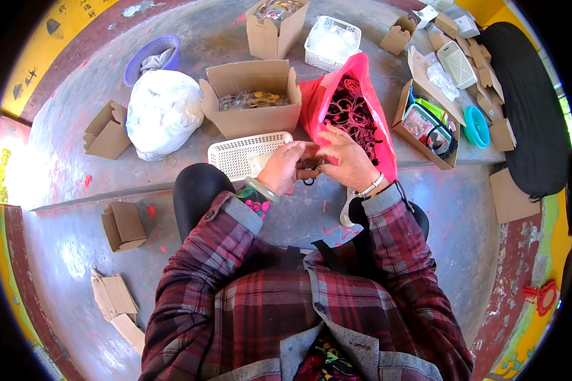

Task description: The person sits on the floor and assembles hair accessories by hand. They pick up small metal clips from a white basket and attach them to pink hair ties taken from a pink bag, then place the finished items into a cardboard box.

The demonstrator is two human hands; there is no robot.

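Close together in front of my knees, my left hand and my right hand are both closed on a small dark loop, which looks like a hair tie. Part of it is hidden by the fingers. Just beyond my right hand lies a red plastic bag, its mouth spread wide. Dark and pink cord-like loops fill it in a tangle. Beside my left hand sits a white perforated basket with a pale flat item inside.
An open cardboard box of small packed items stands behind the basket. Left of it rests a stuffed white plastic bag, near a purple basin. At right are a carton with mixed goods and a turquoise basin. A step edge crosses the floor.
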